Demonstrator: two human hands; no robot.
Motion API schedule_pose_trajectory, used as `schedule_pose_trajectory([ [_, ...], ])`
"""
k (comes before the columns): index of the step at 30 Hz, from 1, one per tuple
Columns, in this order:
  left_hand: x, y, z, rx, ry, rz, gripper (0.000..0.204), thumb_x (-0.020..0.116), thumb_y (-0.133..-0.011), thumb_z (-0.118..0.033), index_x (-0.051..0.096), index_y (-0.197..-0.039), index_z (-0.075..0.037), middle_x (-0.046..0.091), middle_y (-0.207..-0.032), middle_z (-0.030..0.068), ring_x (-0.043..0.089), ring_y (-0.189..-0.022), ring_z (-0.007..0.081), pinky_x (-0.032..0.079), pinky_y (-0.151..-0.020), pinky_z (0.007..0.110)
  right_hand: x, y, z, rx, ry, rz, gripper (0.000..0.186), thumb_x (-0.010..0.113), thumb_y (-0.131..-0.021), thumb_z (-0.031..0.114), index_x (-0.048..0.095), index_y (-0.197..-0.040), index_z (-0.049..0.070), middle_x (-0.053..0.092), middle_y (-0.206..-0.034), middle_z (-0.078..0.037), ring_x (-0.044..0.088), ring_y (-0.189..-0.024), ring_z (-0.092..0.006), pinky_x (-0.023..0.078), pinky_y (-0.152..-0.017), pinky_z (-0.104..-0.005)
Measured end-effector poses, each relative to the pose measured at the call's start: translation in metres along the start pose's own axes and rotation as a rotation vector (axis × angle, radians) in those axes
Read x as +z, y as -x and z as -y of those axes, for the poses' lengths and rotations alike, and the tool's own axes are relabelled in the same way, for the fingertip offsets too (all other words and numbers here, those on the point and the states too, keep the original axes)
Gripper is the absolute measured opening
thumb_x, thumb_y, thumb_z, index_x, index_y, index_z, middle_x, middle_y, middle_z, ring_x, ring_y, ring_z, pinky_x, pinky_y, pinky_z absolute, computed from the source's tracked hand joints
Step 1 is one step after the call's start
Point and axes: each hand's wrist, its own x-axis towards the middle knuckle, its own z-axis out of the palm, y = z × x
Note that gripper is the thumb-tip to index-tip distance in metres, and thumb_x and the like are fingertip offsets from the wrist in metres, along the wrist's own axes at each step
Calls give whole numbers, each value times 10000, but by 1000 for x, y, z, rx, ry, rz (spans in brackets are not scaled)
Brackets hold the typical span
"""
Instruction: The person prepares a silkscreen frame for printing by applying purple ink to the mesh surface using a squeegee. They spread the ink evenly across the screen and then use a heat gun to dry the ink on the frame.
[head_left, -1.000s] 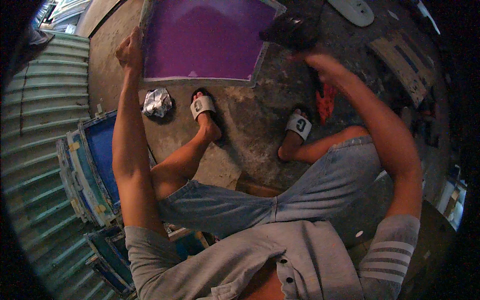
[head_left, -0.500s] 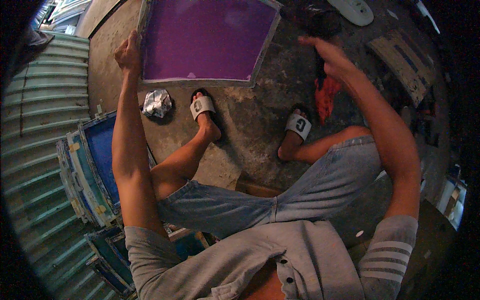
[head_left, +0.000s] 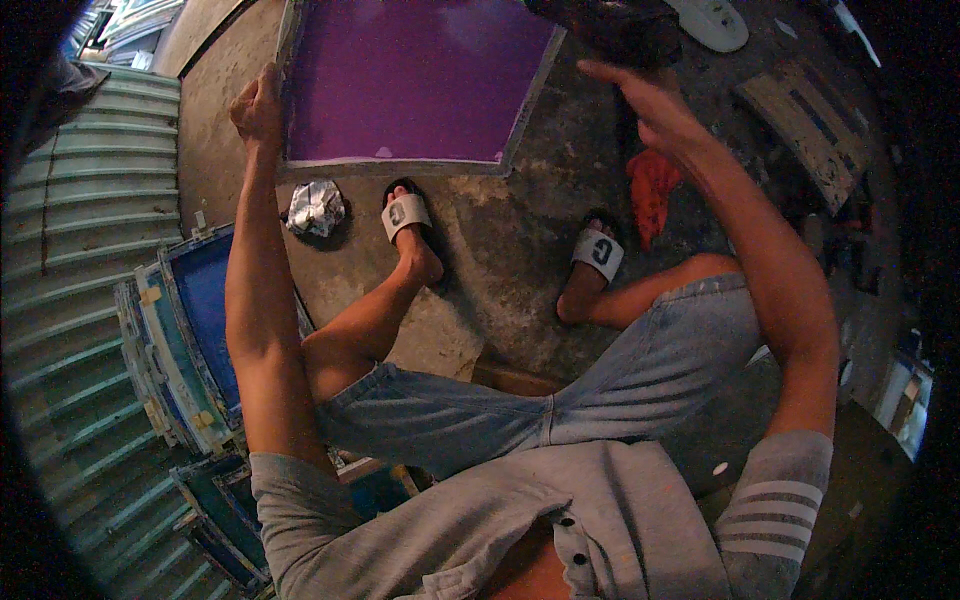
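A screen-printing frame point(head_left: 505, 160) with purple mesh stands or lies in front of my feet. My left hand point(head_left: 258, 108) is closed at its left edge, fingers curled against the frame. To the right of the frame, my right hand point(head_left: 655, 105) is closed around a dark, bulky object point(head_left: 615, 28), one finger pointing left. The object overlaps the frame's upper right corner; its kind is too dark to make out. A red cloth point(head_left: 652, 195) is below my right wrist.
Crumpled silver foil point(head_left: 317, 208) lies by my left sandal point(head_left: 405, 212). Several other framed screens point(head_left: 195, 290) lean at the left, along a corrugated metal sheet point(head_left: 95, 230). A slatted wooden piece point(head_left: 808, 130) is at the right, and a pale oval thing point(head_left: 712, 22) at the top right.
My right hand and the dark object have shifted left and slightly upward, the object now overlapping the frame's corner. My left hand and the frame have hardly moved.
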Motion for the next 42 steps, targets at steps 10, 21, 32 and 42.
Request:
schedule_pose_trajectory([
  [10,-26,9,-36,12,138,281,413,658,-884,-389,720,-779,5,567,-617,3,502,-617,104,424,-601,317,-6,-6,-2,-98,210,-13,546,838,-724,151,614,-1218,87,635,-1168,-39,577,-1073,-203,444,-979,-374],
  [21,-13,-3,-25,39,-22,182,438,640,-883,-443,751,-926,-21,682,-734,72,592,-678,149,465,-651,323,11,-18,-5,-527,467,147,571,846,-733,226,602,-1241,138,638,-1208,-47,580,-1122,-210,470,-969,-414],
  [32,-5,10,-37,186,-98,120,468,664,-859,-446,715,-822,17,621,-698,90,550,-652,175,429,-632,339,49,7,23,-610,523,165,494,802,-780,299,630,-1201,106,655,-1140,-62,597,-1030,-199,479,-919,-378],
  [42,13,1,-27,128,-60,108,466,665,-860,-455,732,-870,6,643,-745,81,583,-697,164,463,-668,336,34,10,27,-753,747,354,445,765,-821,309,638,-1182,82,663,-1093,-78,604,-970,-203,477,-898,-358],
])
